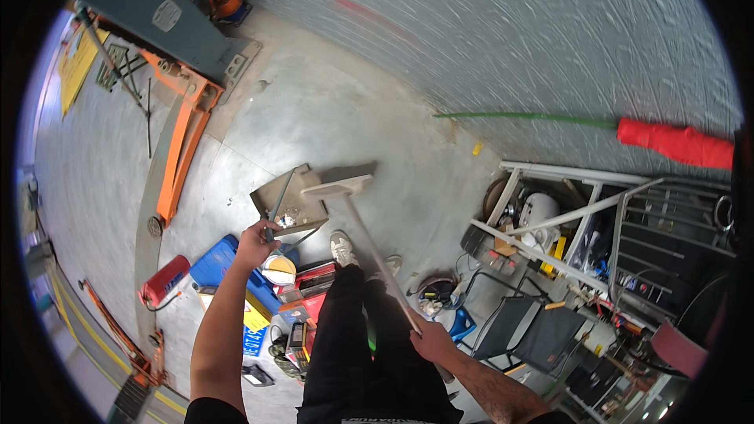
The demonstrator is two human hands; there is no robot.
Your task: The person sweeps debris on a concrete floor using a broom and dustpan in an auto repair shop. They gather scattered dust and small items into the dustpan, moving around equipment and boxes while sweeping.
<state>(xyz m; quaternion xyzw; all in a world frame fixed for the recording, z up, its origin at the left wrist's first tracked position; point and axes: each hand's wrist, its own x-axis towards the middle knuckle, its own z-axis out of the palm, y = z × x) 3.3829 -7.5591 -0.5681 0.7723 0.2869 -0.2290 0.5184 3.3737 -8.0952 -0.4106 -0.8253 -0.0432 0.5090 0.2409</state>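
My left hand (256, 243) is closed around the handle of a metal dustpan (276, 193) on the floor ahead of my feet. Pale bits of debris (286, 221) lie inside the pan, towards its near side. The fingers of my right hand (432, 341) wrap the long shaft of a broom (371, 242), which slants forward and left. Its flat, wide head (338, 188) is at the right edge of the dustpan; whether the two touch, I cannot tell.
Left of my legs are a blue case (214, 265), a red fire extinguisher (164, 280), a white tub (279, 270) and boxes. An orange lift arm (181, 153) and its grey post (157, 16) stand far left. A black folding chair (514, 330) and cluttered metal rack (581, 220) stand right.
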